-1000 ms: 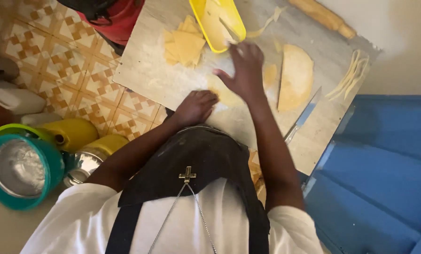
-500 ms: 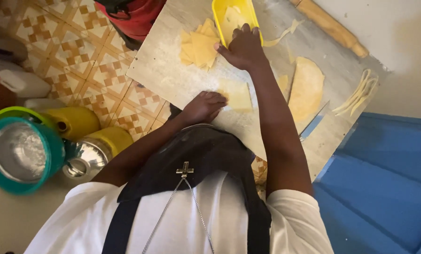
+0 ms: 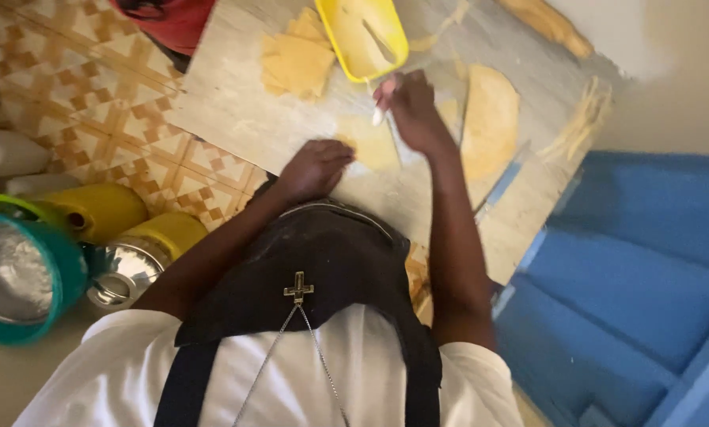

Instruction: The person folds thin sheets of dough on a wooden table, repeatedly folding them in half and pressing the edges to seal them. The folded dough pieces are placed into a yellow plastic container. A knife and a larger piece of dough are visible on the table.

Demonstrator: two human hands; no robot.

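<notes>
Pulling back from the yellow tray, the right hand is now closing its fingers around a small pale tool, seemingly a brush or spoon, whose whitish tip is poking out below the knuckles; half a second ago that hand was reaching into the tray with fingers spread and nothing visible in them. The picture is too blurred to tell the tool's kind for sure. The left hand is resting loosely curled on the wooden board, fingertips touching the near edge of a small dough square and holding nothing; it has scarcely moved. That square is lying on the board just nearer the person than the tray, between the two hands. Having drawn the tool from the tray, the right hand is hanging over the far edge of the square, so the work seems to be passing from fetching to treating this piece. Beside the tray, on its left, a stack of cut dough squares is lying; to the tray's right and nearer, a folded dough round is lying, with a blue-handled knife nearer still.
</notes>
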